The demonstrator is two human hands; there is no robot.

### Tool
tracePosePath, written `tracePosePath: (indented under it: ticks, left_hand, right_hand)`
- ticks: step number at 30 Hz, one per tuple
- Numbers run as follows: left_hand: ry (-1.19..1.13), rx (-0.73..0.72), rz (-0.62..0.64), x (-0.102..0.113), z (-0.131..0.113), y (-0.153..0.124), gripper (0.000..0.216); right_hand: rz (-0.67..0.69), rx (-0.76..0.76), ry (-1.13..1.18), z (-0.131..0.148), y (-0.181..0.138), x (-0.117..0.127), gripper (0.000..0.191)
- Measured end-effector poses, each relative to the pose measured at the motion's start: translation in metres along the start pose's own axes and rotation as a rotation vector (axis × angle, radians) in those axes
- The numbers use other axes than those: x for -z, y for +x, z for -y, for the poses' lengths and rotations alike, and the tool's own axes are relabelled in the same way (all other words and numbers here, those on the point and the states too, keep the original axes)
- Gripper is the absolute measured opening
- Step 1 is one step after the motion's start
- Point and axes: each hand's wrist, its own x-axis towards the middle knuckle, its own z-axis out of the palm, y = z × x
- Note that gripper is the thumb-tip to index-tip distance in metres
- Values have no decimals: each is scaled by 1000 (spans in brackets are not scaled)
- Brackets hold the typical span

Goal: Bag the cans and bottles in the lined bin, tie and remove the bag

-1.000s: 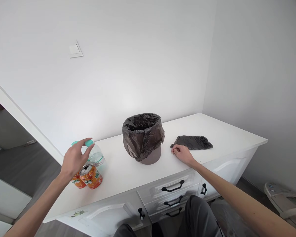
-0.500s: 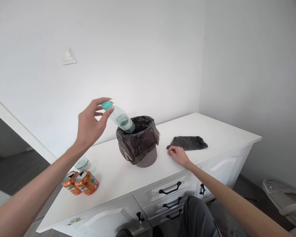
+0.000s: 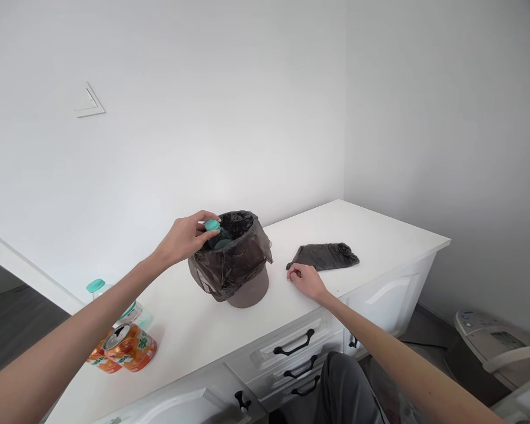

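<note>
My left hand [image 3: 189, 238] pinches the teal cap of a clear plastic bottle [image 3: 221, 238] between thumb and fingers. Most of the bottle is down inside a trash can [image 3: 249, 290], which is lined with a black plastic bag [image 3: 238, 271] folded over its rim. On the white cabinet top rests my right hand [image 3: 307, 280], its fingers curled; whether anything is in them is hidden. Just behind that hand lies a flattened black plastic bag [image 3: 327, 255], close to the fingertips.
Two orange drink cans [image 3: 135, 348] stand at the left of the white cabinet top [image 3: 194, 335], in front of another teal-capped bottle [image 3: 96, 286] partly behind my left forearm. Drawers with black handles [image 3: 294, 342] face me. A grey appliance [image 3: 490, 347] stands at the lower right.
My left hand has lowered the bottle into the lined trash can, still gripping its cap. The right hand stays by the flat bag. The view has shifted slightly to the right.
</note>
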Motion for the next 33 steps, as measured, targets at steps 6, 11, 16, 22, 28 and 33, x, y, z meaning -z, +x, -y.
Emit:
tracePosePath:
  ticks: [6, 11, 16, 22, 28, 33]
  left_hand:
    - [65, 54, 234, -7, 19, 17, 43]
    - [185, 53, 281, -3, 15, 19, 47]
    - [119, -88, 144, -4, 7, -9, 56]
    - [160, -308, 134, -11, 11, -47, 58]
    - [191, -330, 105, -15, 17, -63, 53]
    - [142, -303, 17, -20, 15, -75, 51]
  right_hand:
    - [0, -10, 2, 4, -1, 1, 22]
    - [-1, -13, -4, 5, -2, 2, 23]
    - [-7, -14, -12, 8, -3, 1, 22]
    - [-8, -20, -40, 13, -6, 0, 23]
    - [-30, -9, -64, 12, -9, -4, 23]
    - [-22, -21, -98, 12, -11, -6, 23]
